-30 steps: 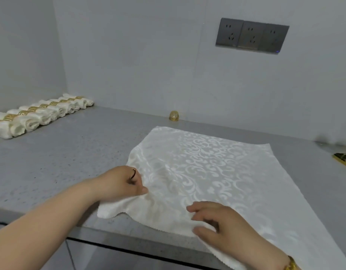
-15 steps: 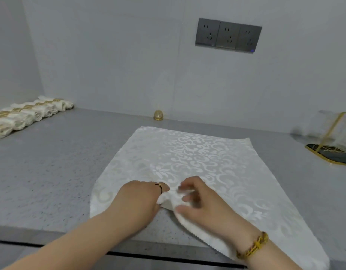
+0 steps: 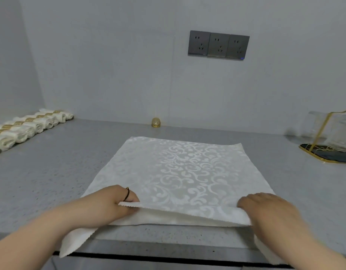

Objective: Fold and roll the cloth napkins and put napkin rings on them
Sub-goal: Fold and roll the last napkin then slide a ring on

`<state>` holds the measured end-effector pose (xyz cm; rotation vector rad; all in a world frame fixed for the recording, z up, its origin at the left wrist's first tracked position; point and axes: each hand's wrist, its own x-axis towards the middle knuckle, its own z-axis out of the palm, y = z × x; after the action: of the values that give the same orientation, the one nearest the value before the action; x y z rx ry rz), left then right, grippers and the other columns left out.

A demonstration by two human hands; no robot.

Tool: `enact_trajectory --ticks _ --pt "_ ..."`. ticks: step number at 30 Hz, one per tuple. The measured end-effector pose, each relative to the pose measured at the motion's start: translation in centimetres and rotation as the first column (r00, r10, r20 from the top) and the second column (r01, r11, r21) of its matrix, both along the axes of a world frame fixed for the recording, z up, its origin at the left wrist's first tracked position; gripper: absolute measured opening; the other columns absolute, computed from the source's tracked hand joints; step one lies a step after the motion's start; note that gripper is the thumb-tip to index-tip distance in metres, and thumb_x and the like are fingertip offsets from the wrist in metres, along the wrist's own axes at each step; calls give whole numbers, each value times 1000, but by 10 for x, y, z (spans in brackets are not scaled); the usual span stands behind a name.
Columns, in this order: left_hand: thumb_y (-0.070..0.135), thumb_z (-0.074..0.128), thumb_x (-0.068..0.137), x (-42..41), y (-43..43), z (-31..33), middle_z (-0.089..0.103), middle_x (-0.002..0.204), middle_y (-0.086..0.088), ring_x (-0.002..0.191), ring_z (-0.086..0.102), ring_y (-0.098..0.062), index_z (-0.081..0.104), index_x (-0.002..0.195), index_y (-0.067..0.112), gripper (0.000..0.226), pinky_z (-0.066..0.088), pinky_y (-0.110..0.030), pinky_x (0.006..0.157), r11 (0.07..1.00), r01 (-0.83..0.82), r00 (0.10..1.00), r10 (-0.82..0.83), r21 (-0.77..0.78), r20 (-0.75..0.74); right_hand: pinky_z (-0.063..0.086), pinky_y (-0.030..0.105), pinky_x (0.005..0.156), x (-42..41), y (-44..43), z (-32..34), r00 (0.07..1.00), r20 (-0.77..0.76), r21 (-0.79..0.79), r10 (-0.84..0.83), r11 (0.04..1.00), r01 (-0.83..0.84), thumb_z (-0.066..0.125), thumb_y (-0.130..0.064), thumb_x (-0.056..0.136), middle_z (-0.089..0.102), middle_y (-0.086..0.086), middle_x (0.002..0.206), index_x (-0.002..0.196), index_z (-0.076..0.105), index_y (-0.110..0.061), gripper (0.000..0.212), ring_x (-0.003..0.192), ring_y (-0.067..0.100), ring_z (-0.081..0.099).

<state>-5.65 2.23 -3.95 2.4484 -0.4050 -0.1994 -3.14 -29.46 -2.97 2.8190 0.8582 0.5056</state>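
Through the head camera I am looking down at a white damask cloth napkin with a scroll pattern (image 3: 187,172). It is lying spread on the grey speckled countertop (image 3: 51,182) right in front of me, with its far edge lying flat and its near edge standing raised off the surface. The left hand (image 3: 113,203) is pinching that near edge toward its left side, forefinger on top of the cloth and thumb beneath. A thin dark ring (image 3: 127,193) is sitting on that forefinger. The right hand (image 3: 269,211) is grasping the same raised edge toward its right side, fingers curling over the top of the fold. It is blurring a little, so I am not making out its thumb. Between the two hands the edge is arching up and showing the plain underside. Both near corners are hanging over the counter's front edge.

At the far left, a row of rolled white napkins with gold rings (image 3: 28,127) is lying side by side along the side wall. A small gold napkin ring (image 3: 156,122) is standing alone at the foot of the back wall, well apart from the spread napkin. A dark grey triple wall socket (image 3: 218,45) is sitting higher on that wall. At the far right a clear holder with a gold frame (image 3: 324,155) is resting on the countertop.
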Motion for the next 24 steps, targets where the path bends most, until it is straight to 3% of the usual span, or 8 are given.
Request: enact_trajectory --ticks 2,3,6,9,13,17,21,24 --pt "56 47 68 -4 5 6 49 60 14 60 44 0 52 55 29 30 34 -15 63 999 37 998 -37 11 -49 33 12 57 3 -25 9 991 -117 73 -65 995 74 54 -15 81 57 -18 86 90 57 -35 22 86 3 56" --pt "56 48 67 -5 9 8 50 60 15 60 45 1 54 55 30 30 34 -14 63 997 81 991 -81 -7 -102 35 14 62 4 -35 13 963 -263 145 -52 985 92 46 -14 87 56 -23 78 81 55 -39 27 81 1 54" --pt "45 57 73 -17 14 25 59 61 22 60 51 6 63 60 40 15 38 -10 60 958 237 900 -279 -163 -335 33 14 57 13 -62 22 782 -623 209 -7 962 175 46 -6 78 50 -22 52 49 52 -41 46 58 -1 48" --pt "32 61 76 -19 25 38 60 57 23 55 53 9 67 61 39 18 39 -7 56 919 315 795 -391 -235 -463 36 17 60 20 -81 32 623 -782 228 32 944 238 52 -6 72 51 -13 53 44 54 -37 42 56 -3 47" --pt "39 69 66 0 46 49 64 59 21 58 56 7 68 59 40 7 43 -14 60 950 310 801 -253 16 -543 43 16 62 45 -96 39 655 -755 253 -23 911 324 56 2 81 63 -6 58 56 68 -26 40 58 -1 55" --pt "36 74 57 34 76 51 55 45 18 46 47 5 62 44 36 17 38 -14 56 931 67 911 88 358 -402 44 15 48 83 -89 41 717 -693 373 -68 818 438 60 6 80 61 1 48 51 63 -14 35 44 3 55" --pt "54 63 26 62 104 39 55 42 12 43 48 0 61 40 23 34 38 -14 54 917 -275 922 337 289 -191 49 15 44 123 -66 38 742 -665 530 -81 649 546 60 5 82 61 11 57 63 58 3 19 47 16 60" --pt "57 62 25 86 119 24 58 48 7 52 52 -8 64 50 16 49 40 -22 62 888 -443 893 449 126 -21 43 19 47 155 -44 35 783 -610 575 -121 612 543 58 1 85 53 11 55 60 50 -1 26 53 21 49"
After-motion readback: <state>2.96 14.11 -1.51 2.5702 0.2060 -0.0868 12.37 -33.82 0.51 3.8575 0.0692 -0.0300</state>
